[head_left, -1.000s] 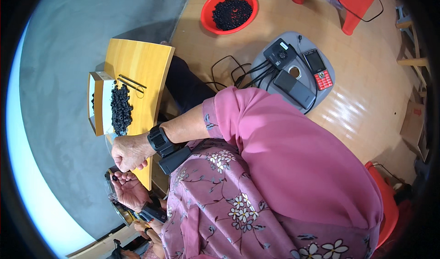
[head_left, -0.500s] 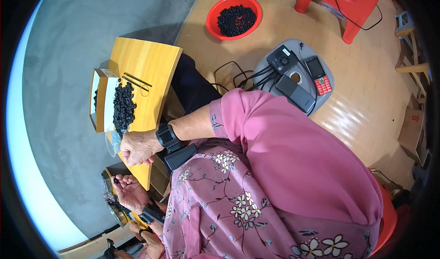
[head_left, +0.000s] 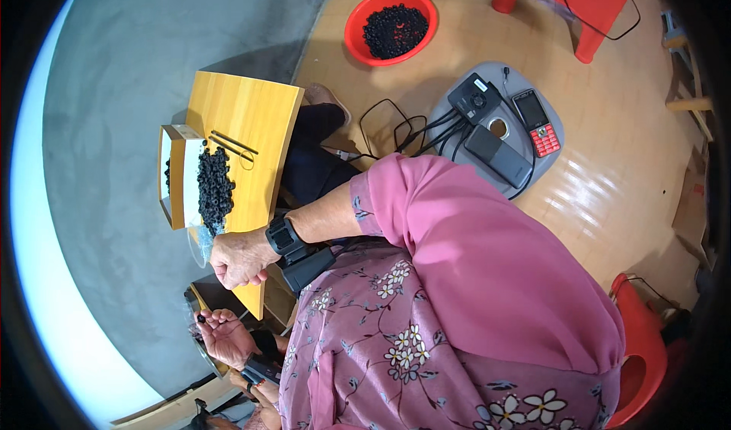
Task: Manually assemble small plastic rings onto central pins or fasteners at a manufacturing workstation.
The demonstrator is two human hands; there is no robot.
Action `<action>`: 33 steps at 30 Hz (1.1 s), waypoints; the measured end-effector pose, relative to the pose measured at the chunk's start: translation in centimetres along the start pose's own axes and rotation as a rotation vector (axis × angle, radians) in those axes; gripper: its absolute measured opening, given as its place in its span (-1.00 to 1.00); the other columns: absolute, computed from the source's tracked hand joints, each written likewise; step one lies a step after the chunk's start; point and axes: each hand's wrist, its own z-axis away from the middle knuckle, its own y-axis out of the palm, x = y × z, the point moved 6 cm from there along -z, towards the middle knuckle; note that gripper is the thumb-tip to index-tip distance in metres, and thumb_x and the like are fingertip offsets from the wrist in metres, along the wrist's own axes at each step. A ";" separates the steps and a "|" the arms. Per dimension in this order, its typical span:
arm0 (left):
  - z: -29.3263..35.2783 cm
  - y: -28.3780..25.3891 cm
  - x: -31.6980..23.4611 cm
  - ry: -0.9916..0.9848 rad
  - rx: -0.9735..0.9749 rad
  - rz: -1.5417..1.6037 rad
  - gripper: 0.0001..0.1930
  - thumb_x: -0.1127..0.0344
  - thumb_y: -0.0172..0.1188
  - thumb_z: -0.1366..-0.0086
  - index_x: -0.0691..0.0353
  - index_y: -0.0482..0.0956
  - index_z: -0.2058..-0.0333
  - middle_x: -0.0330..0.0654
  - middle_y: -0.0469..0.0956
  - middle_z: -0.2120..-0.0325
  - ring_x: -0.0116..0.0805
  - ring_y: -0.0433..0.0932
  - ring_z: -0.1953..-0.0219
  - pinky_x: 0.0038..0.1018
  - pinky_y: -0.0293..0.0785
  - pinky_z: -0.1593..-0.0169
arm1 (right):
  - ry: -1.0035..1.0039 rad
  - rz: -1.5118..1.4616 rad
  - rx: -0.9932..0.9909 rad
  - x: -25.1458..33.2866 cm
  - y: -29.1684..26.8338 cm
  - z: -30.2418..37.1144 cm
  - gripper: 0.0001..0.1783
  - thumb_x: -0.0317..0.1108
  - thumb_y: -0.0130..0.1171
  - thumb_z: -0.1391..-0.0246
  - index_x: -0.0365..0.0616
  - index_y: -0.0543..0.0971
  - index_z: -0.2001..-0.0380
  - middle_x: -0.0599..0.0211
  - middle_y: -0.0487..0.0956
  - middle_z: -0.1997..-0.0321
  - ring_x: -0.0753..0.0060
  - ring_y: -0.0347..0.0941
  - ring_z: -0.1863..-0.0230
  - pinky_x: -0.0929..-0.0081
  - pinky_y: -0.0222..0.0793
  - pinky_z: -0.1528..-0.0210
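My right hand (head_left: 242, 259) hangs over the near end of a wooden table (head_left: 263, 137), fingers curled closed; whatever they hold is hidden. A black band circles that wrist. Lower in the picture, past the table's edge, my left hand (head_left: 228, 342) is turned palm up. Its fingertips pinch a small black round piece (head_left: 201, 318). On the table lies a heap of similar black pieces (head_left: 215, 186), reaching toward my right hand. Beside my right hand sits a clear bag or container (head_left: 204, 243), partly hidden.
An open box (head_left: 175, 175) and two dark sticks (head_left: 232, 142) are on the table. On the floor stand a red basin (head_left: 354, 38) of black pieces and a grey stool (head_left: 544, 167) bearing a phone, black devices and cables. Another person's arm (head_left: 266, 393) shows below my left hand.
The whole view has shifted slightly, so the table and both hands appear farther right and lower. My right hand stays closed, and my left still pinches the black piece.
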 end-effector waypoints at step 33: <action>-1.2 1.7 -1.5 0.041 0.096 0.032 -0.77 0.32 0.04 -0.43 0.33 0.47 0.05 -0.09 0.54 0.17 -0.31 0.44 0.29 -0.40 0.37 0.18 | 0.008 -0.030 -0.071 -1.2 -0.4 0.5 -0.87 -0.44 0.22 0.08 -0.32 0.59 0.49 0.27 0.54 0.65 0.48 0.51 0.70 0.57 0.44 0.71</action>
